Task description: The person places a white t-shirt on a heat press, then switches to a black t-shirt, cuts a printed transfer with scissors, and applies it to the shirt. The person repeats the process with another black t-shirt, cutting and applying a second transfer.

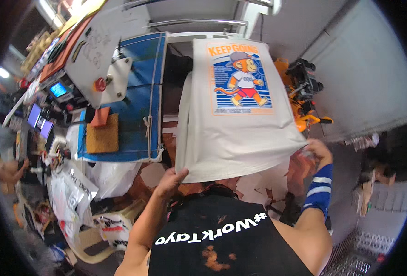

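A cream T-shirt is draped over a flat platen ahead of me. Its face carries a colourful print of a cartoon monkey in a cap and red shorts. My left hand grips the near hem at the lower left. My right hand, below a blue striped arm sleeve, grips the right corner of the same hem. The cloth spans between my two hands, with a loose fold hanging along the left side.
A press with a red knob stands left beside a blue padded board holding sponge-like pads. Orange-and-black machinery sits right of the platen. Another person's arm is at far left. A plastic chair and bags are lower left.
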The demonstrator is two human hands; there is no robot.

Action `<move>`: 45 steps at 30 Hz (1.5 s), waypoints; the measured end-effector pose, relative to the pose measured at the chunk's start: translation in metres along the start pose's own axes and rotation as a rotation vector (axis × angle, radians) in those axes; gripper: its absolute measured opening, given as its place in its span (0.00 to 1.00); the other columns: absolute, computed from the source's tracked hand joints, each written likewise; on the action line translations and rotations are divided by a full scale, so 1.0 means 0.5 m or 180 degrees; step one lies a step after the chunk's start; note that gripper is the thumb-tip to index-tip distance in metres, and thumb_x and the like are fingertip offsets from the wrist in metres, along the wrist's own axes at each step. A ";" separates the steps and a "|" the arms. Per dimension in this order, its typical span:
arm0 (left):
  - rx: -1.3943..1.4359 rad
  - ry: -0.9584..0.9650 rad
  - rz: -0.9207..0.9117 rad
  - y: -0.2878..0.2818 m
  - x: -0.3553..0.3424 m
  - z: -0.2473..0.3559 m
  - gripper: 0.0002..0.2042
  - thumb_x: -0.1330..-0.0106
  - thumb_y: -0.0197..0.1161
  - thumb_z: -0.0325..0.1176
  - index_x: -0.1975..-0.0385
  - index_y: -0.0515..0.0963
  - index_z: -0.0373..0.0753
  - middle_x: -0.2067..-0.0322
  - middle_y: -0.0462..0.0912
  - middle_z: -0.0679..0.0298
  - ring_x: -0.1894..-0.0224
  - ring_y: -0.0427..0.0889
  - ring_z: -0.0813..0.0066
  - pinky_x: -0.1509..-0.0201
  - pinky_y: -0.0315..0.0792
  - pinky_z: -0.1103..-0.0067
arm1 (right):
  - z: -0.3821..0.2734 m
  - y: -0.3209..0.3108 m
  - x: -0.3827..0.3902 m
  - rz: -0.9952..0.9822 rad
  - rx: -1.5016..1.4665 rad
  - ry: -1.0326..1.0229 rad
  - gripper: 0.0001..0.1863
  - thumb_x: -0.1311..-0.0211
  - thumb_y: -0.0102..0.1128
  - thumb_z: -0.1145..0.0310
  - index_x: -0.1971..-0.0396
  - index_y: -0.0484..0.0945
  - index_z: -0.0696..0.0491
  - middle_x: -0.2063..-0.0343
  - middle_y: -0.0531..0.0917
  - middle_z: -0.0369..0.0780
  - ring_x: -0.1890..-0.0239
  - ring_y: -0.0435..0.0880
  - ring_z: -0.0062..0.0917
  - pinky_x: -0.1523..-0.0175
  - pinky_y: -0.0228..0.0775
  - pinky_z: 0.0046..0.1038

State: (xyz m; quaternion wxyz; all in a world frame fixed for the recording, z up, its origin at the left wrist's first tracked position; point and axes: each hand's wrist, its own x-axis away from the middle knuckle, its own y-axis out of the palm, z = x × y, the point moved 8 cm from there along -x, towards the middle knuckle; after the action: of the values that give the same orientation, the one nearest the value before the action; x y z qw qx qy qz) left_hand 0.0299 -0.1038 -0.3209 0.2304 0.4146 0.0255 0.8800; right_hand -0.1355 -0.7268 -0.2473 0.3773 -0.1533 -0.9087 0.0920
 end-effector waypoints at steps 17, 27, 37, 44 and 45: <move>0.3194 0.5134 0.3489 0.072 0.949 -0.361 0.14 0.29 0.64 0.43 0.55 0.79 0.39 0.58 0.84 0.64 0.53 0.82 0.69 0.44 0.76 0.65 | -1.056 0.930 0.461 -0.2785 -0.1071 -0.4302 0.26 0.28 0.56 0.60 0.36 0.70 0.59 0.45 0.78 0.49 0.43 0.78 0.40 0.36 0.71 0.44; 0.0777 0.5707 0.8309 1.164 1.670 -0.912 0.28 0.22 0.47 0.32 0.31 0.48 0.22 0.29 0.49 0.27 0.29 0.58 0.26 0.23 0.52 0.41 | -0.310 1.412 1.545 -0.7466 0.0976 -0.2791 0.19 0.29 0.58 0.66 0.41 0.75 0.56 0.55 0.84 0.43 0.54 0.84 0.31 0.42 0.77 0.37; 0.4231 0.3530 0.8945 1.359 1.131 -1.485 0.18 0.26 0.59 0.40 0.46 0.76 0.33 0.52 0.84 0.59 0.52 0.84 0.65 0.45 0.79 0.67 | 0.625 1.392 1.448 -0.7167 0.2752 -0.4047 0.11 0.47 0.74 0.68 0.73 0.78 0.55 0.74 0.85 0.42 0.75 0.83 0.28 0.67 0.75 0.34; 0.5942 -0.3516 0.6992 1.440 0.670 -1.493 0.21 0.40 0.62 0.29 0.46 0.77 0.31 0.51 0.83 0.46 0.49 0.83 0.51 0.49 0.76 0.58 | 0.823 1.333 1.071 -0.6694 0.4157 -0.5251 0.17 0.48 0.75 0.61 0.71 0.77 0.57 0.69 0.86 0.51 0.62 0.86 0.46 0.57 0.75 0.40; 0.4938 -0.4461 0.7082 1.397 0.691 -1.462 0.23 0.40 0.64 0.31 0.44 0.77 0.31 0.49 0.81 0.44 0.46 0.82 0.49 0.46 0.76 0.58 | 0.838 1.325 1.043 -0.6835 0.4165 -0.5177 0.16 0.48 0.75 0.62 0.70 0.78 0.57 0.69 0.86 0.51 0.61 0.86 0.46 0.56 0.75 0.41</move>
State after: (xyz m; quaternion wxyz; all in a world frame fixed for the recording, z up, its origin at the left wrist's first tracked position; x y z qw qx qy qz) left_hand -0.9706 -0.4728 -0.3871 -0.8292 0.5574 0.0404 0.0037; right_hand -0.6447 0.0532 -0.3843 -0.3319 0.8527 -0.3407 0.2160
